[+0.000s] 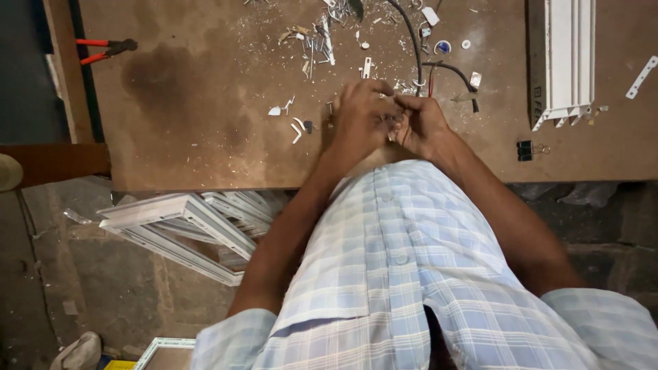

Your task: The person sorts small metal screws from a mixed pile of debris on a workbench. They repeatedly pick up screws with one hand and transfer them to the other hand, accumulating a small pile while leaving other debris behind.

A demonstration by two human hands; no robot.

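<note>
Hands meet at the near edge of a brown workbench (205, 137), head view only. Left hand (360, 120) and right hand (421, 123) are pressed together, fingers curled in tight around a small pale part (392, 122) pinched between them; too small and blurred to say what it is. Part sits above the bench surface, just in front of the person's plaid shirt (397, 274).

Black cable (411, 41) runs down the bench from the top edge toward the hands, ending just beyond the right hand's knuckles; a second black lead (459, 74) branches off to the right. Scatter of white plastic offcuts and shavings (319, 41) lies beyond the hands, a few more bits (295, 127) just left of the left hand.

Red-handled pliers (103, 49) lie at the far left of the bench, well apart. White ribbed profile (565, 62) lies at the right, black binder clip (525, 150) near its end. White frame sections (185, 233) stacked on the floor below the bench edge, left of the person.
</note>
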